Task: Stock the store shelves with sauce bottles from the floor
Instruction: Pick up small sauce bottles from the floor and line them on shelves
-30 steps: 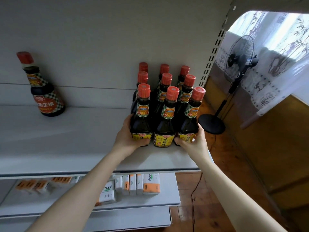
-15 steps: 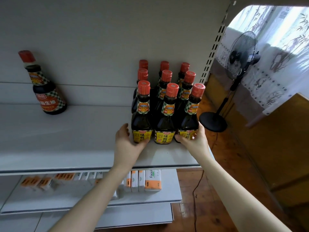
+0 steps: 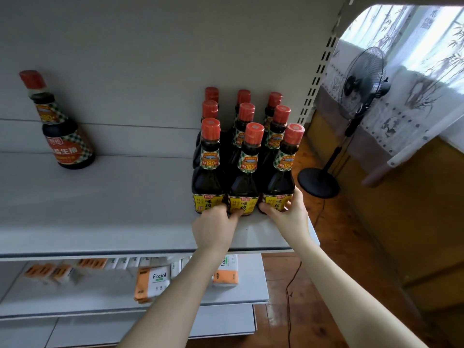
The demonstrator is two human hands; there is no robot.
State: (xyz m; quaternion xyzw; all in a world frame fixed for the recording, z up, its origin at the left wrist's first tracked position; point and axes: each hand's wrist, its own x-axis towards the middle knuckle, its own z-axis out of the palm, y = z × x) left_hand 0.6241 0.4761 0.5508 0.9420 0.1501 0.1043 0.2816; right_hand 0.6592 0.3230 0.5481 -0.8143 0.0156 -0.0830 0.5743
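Observation:
Several dark sauce bottles with red caps and yellow labels stand in three rows at the right end of the grey upper shelf [image 3: 100,222]. My left hand [image 3: 216,227] presses its fingertips on the base of the front left bottle [image 3: 207,177], and its thumb touches the front middle bottle [image 3: 247,182]. My right hand [image 3: 288,213] holds the base of the front right bottle [image 3: 282,179], thumb in front and fingers round its right side. A larger sauce bottle [image 3: 62,131] with a red label stands alone at the far left of the shelf.
The shelf's right end lies just beside my right hand. On the lower shelf [image 3: 238,292] lie packs of facial tissues [image 3: 154,282]. A black standing fan [image 3: 356,101] with its cord is on the wooden floor to the right, near a curtained window.
My left hand has left the left side of the front left bottle and moved right, to the front between that bottle and the middle one. My right hand stays on the front right bottle.

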